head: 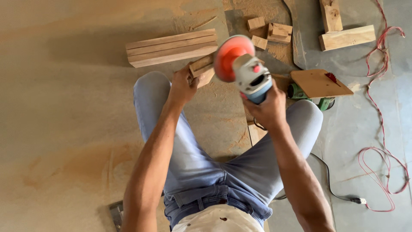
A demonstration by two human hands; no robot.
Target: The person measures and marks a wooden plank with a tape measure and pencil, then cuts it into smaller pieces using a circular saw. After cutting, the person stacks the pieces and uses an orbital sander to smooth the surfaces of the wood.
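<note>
On a sawdust-covered floor (64, 107), the left hand (182, 86) grips a small wood block (201, 71); the right hand (268, 107) holds a grinder (244, 68) just right of the block.

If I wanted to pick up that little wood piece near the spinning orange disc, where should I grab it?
Probably by the near end, where the left hand grips the small wooden block now, coming from the left. Its other end points toward the orange sanding disc of the angle grinder in the right hand, so that side is best avoided.
</note>
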